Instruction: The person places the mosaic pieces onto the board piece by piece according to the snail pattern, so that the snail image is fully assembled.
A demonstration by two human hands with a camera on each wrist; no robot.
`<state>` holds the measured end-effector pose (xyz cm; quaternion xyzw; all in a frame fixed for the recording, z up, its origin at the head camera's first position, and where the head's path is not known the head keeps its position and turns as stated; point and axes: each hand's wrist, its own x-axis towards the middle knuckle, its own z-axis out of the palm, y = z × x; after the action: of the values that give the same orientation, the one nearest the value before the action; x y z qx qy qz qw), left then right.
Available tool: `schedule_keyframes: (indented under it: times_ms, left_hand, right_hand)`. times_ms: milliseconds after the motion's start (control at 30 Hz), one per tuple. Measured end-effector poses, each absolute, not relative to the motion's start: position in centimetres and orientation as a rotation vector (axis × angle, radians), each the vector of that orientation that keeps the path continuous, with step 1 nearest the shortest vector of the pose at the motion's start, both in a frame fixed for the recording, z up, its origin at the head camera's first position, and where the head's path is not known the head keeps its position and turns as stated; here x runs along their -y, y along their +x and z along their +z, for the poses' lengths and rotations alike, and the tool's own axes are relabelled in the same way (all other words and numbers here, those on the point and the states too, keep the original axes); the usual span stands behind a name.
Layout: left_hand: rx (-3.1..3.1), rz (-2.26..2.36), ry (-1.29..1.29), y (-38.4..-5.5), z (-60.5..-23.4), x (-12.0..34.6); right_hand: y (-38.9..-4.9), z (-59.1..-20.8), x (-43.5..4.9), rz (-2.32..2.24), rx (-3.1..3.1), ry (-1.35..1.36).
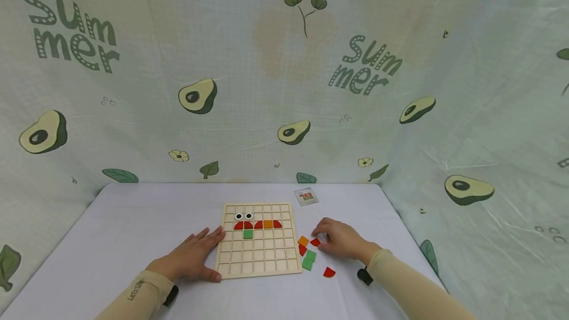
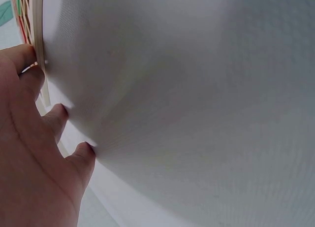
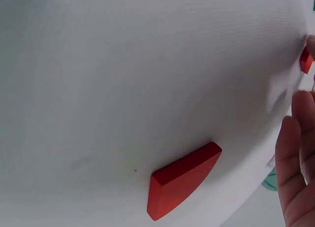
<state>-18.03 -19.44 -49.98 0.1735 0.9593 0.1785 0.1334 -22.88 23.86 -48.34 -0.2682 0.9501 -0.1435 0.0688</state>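
Note:
My left hand [image 1: 193, 257] lies spread at the left edge of a wooden grid board [image 1: 265, 256], fingers and thumb touching its rim. On the board sit two eye discs [image 1: 244, 216], a row of red quarter-circles [image 1: 243, 225] with an orange square [image 1: 268, 224] among them, and a green square [image 1: 248, 234]. Right of the board my right hand [image 1: 341, 239] pinches a red quarter-circle tile [image 1: 315, 242] between thumb and forefinger, low over the table. In the right wrist view that tile [image 3: 305, 60] shows partly behind a fingertip.
Beside the board's right edge lie a loose orange square [image 1: 304, 241], a red tile [image 1: 302, 250] and green squares [image 1: 309, 259]. Another red quarter-circle [image 1: 329, 272] lies nearer the front. A picture card [image 1: 306, 196] rests behind the board. A printed cloth [image 1: 240, 137] hangs behind the table.

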Motion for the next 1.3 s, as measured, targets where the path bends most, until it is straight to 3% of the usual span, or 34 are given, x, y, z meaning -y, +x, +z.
schedule_keyframes:
  times_ms: [1300]
  left_hand:
    - [-2.791,0.516,0.501,-18.16,-50.53,19.56]
  right_hand:
    - [-22.72,-48.71,-23.78,-0.47,-2.86,-0.763]
